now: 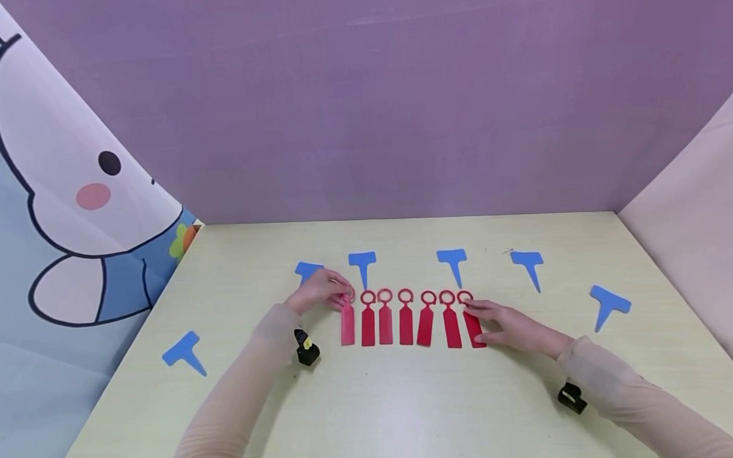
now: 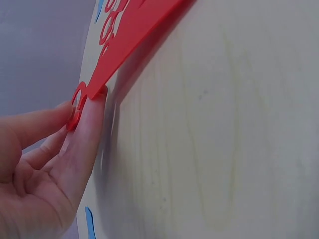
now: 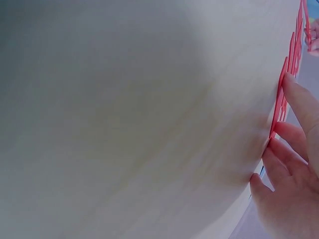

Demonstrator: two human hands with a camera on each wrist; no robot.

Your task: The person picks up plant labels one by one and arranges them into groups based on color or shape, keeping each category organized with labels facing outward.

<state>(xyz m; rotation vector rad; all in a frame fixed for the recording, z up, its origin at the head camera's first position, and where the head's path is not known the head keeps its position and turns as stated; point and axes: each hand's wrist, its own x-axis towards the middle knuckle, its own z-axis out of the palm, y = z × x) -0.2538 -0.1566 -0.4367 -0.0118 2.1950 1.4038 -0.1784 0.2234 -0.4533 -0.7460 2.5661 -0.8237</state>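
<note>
Seven red tags (image 1: 406, 325) lie side by side in one row on the tabletop (image 1: 397, 416), ring ends away from the person. The left hand (image 1: 320, 289) has its grip pinched on the ring end of the leftmost tag, a finger beneath it and a shadow under the tag's edge. The right hand (image 1: 515, 326) has a loose, spread grip at the rightmost tag, thumb on its near end and fingers by its ring; the five tags between are untouched. Six blue markers (image 1: 452, 256), all T-shaped, lie around the row: one well left, one partly hidden behind the left hand, two just beyond the row, two off to the right. Two black mounts (image 1: 307, 352) hang at the wrists, one at each sleeve (image 1: 233, 395)
</note>
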